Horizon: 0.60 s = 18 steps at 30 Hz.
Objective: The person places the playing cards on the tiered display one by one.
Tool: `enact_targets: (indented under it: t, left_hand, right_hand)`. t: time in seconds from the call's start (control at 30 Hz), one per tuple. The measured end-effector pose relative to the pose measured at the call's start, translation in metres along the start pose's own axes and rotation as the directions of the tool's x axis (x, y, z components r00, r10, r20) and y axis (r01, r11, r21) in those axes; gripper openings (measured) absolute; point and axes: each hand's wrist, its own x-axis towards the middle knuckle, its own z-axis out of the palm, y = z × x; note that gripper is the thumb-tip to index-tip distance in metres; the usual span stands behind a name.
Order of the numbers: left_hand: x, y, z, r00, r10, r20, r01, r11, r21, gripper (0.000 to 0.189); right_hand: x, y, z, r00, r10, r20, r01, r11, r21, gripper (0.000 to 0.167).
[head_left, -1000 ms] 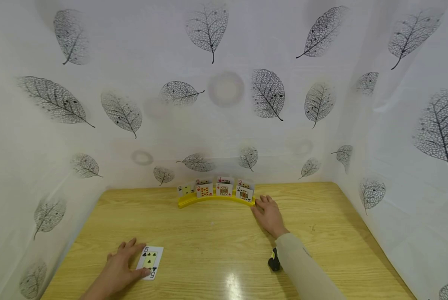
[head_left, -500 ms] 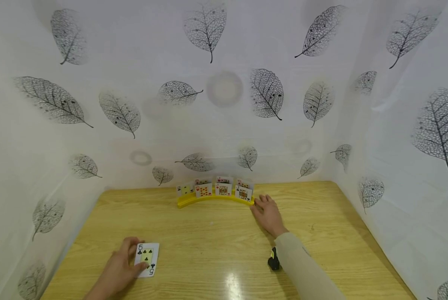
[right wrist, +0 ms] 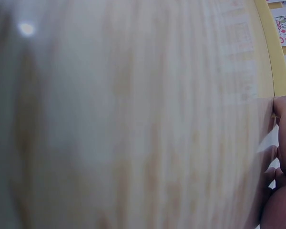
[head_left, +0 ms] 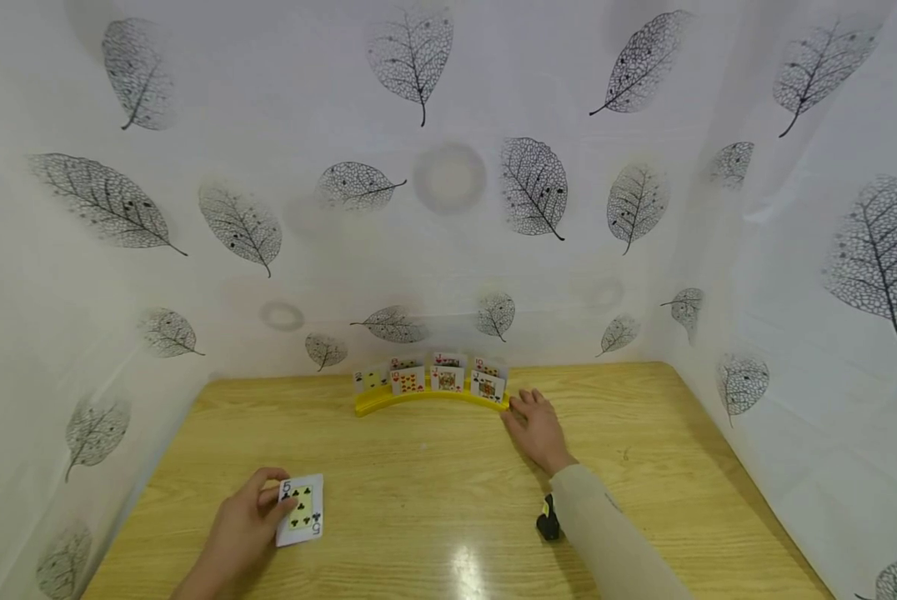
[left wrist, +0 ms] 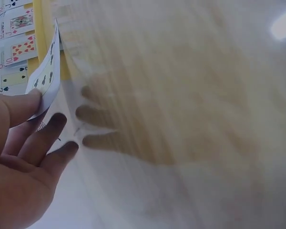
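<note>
The five of clubs (head_left: 306, 521) is held in my left hand (head_left: 240, 523), off the table's front left area. My thumb lies on its face and the fingers are behind it; the left wrist view shows the card (left wrist: 48, 78) tilted and slightly bent. At the back of the table stands a curved yellow card holder (head_left: 388, 402) with two rows of upright playing cards, among them the ten of hearts (head_left: 408, 382). My right hand (head_left: 542, 433) holds the holder's right end between thumb and index finger. In the right wrist view, that hand is mostly cut off.
A small black object (head_left: 548, 521) with a yellow mark lies on the wooden table (head_left: 418, 475) beside my right sleeve (head_left: 606, 525). White sheeting with a leaf print (head_left: 448, 258) rises behind the table and along both sides.
My left hand first lay over the five of clubs on the table. It has lifted and tilted the card, with the thumb now higher on its face. My right hand stays put.
</note>
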Motion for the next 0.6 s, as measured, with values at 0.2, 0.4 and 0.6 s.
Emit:
enact_targets:
  t: [0.2,0.4,0.6]
  left_hand:
    - [0.009,0.010,0.003,0.998,0.011,-0.064,-0.016,0.996,-0.086,0.027]
    - [0.022,0.023,0.006,0.992,0.060,-0.114,-0.075,0.988,-0.132,0.023]
    - [0.036,0.030,0.010,0.977,0.114,-0.180,-0.145,0.974,-0.172,0.016]
  right_hand:
    - [0.000,-0.001,-0.001,1.000,-0.006,-0.010,0.007,1.000,0.008,0.050]
    - [-0.001,-0.001,-0.001,0.999,0.028,0.028,-0.028,1.000,0.009,0.052]
    - [-0.001,0.000,-0.001,0.999,0.031,0.032,-0.031,0.999,0.021,0.053]
